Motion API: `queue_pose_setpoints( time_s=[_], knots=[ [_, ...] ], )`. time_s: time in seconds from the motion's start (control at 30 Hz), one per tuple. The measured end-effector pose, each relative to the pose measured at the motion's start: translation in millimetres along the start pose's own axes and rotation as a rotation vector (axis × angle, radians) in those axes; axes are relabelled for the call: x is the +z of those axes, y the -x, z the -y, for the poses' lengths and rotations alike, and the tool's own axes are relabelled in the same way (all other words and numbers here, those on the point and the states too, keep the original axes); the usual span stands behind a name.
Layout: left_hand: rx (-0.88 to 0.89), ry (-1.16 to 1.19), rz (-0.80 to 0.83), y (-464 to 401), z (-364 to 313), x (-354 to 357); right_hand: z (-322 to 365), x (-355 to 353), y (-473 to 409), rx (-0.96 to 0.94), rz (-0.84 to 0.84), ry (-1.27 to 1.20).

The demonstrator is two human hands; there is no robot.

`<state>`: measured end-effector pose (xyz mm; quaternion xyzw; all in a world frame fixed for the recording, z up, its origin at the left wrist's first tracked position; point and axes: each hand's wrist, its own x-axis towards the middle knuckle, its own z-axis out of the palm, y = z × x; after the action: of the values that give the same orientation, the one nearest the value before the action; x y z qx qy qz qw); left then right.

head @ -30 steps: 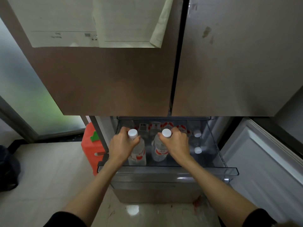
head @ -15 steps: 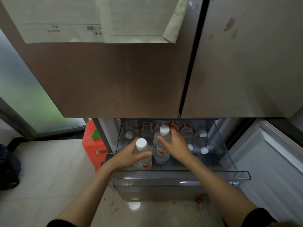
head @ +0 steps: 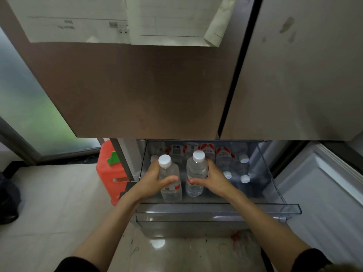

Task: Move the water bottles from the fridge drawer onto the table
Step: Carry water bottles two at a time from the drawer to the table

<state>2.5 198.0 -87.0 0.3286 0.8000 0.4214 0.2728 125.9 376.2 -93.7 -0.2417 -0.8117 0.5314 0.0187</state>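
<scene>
The left hand [head: 152, 180] covers much of the left bottle [head: 170, 179], so its label shows only in part, and the hand's fingers lie behind the bottle, out of sight. The right hand [head: 213, 178] likewise hides the far side of the right bottle [head: 196, 173]. The bottles at the back of the drawer [head: 271, 173] are cut off by the fridge door [head: 137, 91] above them, and their label print is too small to read. The papers [head: 121, 18] on the door run off the top edge, their writing blurred. A dark object [head: 8, 201] at the left edge cannot be identified.
</scene>
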Motion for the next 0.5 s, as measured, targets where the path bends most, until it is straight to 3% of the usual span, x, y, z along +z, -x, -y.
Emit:
queue_pose_setpoints(
  time_s=[0.17,0.5],
  knots=[
    [0.005,0.095,0.087,5.7,-7.5,12.4,-3.5,2.1,-3.2,0.006,-0.037,0.062],
    [-0.079,0.178,-0.284,8.6,-14.0,2.6,18.6,2.6,5.9,-0.042,-0.185,-0.105]
  ],
)
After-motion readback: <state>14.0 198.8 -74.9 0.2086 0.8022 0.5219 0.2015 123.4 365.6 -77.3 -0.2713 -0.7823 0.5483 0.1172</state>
